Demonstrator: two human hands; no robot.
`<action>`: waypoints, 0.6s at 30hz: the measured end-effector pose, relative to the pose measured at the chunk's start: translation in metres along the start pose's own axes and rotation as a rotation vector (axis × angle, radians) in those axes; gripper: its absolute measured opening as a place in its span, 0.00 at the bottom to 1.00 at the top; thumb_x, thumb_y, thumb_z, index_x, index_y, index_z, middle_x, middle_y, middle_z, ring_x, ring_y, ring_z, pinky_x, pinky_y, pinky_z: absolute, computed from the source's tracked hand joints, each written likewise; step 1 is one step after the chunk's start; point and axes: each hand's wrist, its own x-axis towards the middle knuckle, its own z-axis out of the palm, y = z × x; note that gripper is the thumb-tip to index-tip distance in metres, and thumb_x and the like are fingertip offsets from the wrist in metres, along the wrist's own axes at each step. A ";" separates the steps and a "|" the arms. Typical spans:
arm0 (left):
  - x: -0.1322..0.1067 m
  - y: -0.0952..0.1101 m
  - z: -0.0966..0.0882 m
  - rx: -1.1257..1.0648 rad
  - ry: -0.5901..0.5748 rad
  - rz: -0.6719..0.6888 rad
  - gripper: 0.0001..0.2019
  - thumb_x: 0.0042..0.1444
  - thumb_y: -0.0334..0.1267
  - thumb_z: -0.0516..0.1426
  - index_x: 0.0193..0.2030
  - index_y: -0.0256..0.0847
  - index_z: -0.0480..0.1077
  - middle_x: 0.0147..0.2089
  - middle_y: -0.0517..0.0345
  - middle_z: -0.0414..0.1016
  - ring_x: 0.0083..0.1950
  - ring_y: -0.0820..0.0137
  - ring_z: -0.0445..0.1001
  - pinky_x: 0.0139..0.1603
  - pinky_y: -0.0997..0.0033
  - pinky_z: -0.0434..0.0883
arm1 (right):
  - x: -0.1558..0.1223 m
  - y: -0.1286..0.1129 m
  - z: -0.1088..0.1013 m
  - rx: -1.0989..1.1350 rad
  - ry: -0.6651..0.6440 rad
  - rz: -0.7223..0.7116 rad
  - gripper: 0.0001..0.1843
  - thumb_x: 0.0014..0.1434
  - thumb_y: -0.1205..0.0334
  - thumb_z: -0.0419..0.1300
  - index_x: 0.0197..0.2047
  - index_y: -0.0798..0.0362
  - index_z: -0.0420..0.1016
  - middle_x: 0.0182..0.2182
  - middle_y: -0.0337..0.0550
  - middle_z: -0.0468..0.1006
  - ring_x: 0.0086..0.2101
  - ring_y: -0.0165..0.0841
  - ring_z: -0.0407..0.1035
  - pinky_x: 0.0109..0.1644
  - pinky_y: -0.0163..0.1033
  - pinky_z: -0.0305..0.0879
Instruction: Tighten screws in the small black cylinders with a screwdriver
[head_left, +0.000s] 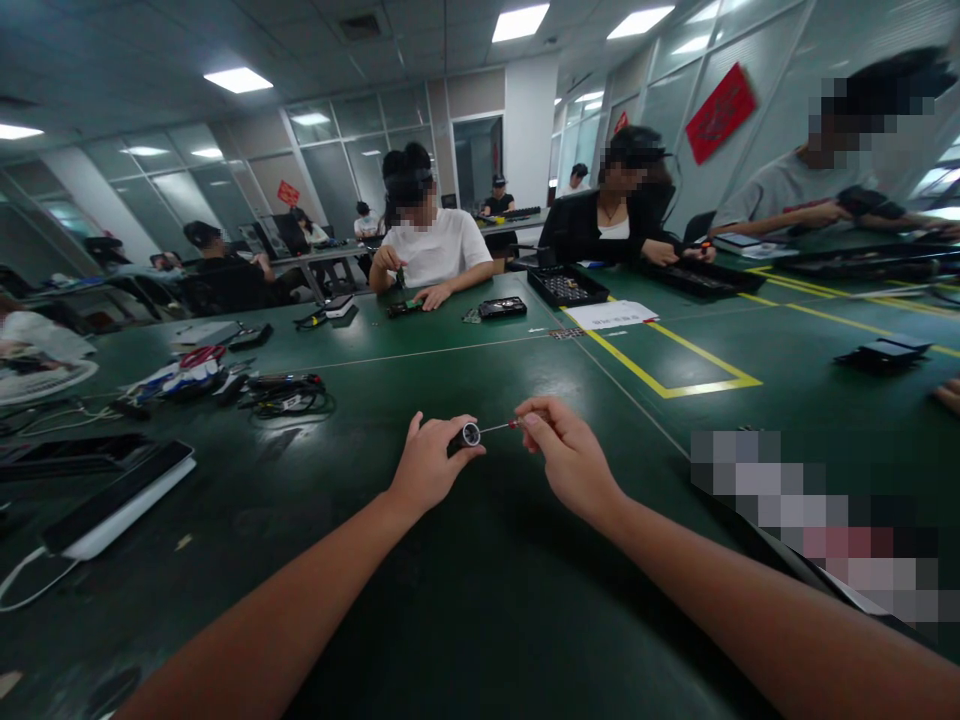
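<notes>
The person's left hand (431, 455) curls around a dark tube (470, 435), gripping it between thumb and fingers, one finger sticking up. The right hand (570, 455) pinches a thin screwdriver (513, 423) by its red end. The shaft points at the tube's silver-ringed end; whether the tip touches cannot be told. Both hands and the tube are over the green worktop (480, 580), well short of its far edge.

Toward the worktop's left edge lies a black-and-white box (124, 500) with a white cable (22, 590); toward the right edge is something blurred out. Past the box sit a black cable coil (292, 393) and a heap of cables (191, 370).

Farther out, yellow tape (712, 386) marks the surface, with a paper sheet (611, 315) just beyond. Near the far edge stand a parts tray (568, 287) and a small black case (502, 308). There, a person in a white shirt (439, 245) handles a small board (409, 307). Another, in a black jacket (577, 235), works over a long black tray (709, 280).
</notes>
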 end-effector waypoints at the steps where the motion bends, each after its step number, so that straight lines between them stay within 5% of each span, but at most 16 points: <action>1: 0.000 0.000 0.000 0.000 0.000 -0.006 0.18 0.62 0.49 0.60 0.57 0.50 0.70 0.52 0.58 0.78 0.54 0.59 0.73 0.71 0.34 0.45 | -0.001 -0.001 0.000 -0.026 -0.003 -0.005 0.11 0.68 0.55 0.51 0.44 0.48 0.72 0.28 0.36 0.72 0.30 0.33 0.68 0.35 0.39 0.62; 6: 0.000 0.001 0.000 0.004 -0.026 -0.004 0.19 0.62 0.49 0.60 0.57 0.50 0.69 0.52 0.57 0.78 0.55 0.58 0.73 0.71 0.34 0.45 | -0.003 -0.008 0.001 -0.202 0.054 0.004 0.19 0.69 0.46 0.49 0.38 0.48 0.75 0.24 0.37 0.72 0.27 0.35 0.68 0.33 0.40 0.59; 10: 0.000 0.001 0.001 0.001 -0.066 0.014 0.18 0.62 0.49 0.60 0.57 0.49 0.69 0.52 0.57 0.78 0.55 0.59 0.73 0.70 0.37 0.48 | -0.002 -0.009 0.002 -0.274 0.065 -0.025 0.16 0.69 0.52 0.49 0.45 0.48 0.74 0.32 0.42 0.79 0.30 0.37 0.71 0.35 0.42 0.61; 14: 0.000 0.000 0.000 -0.013 -0.042 0.025 0.18 0.62 0.47 0.61 0.56 0.46 0.70 0.50 0.56 0.78 0.50 0.60 0.74 0.62 0.49 0.63 | -0.002 -0.003 0.004 -0.245 0.045 0.017 0.16 0.69 0.56 0.47 0.53 0.49 0.70 0.34 0.43 0.79 0.30 0.38 0.71 0.36 0.42 0.62; 18: 0.000 0.001 0.000 -0.039 -0.029 0.034 0.18 0.61 0.47 0.61 0.56 0.46 0.71 0.49 0.55 0.78 0.48 0.60 0.74 0.52 0.57 0.69 | 0.001 -0.003 0.002 -0.251 0.048 0.020 0.16 0.69 0.50 0.48 0.46 0.48 0.73 0.32 0.41 0.78 0.31 0.37 0.71 0.36 0.41 0.62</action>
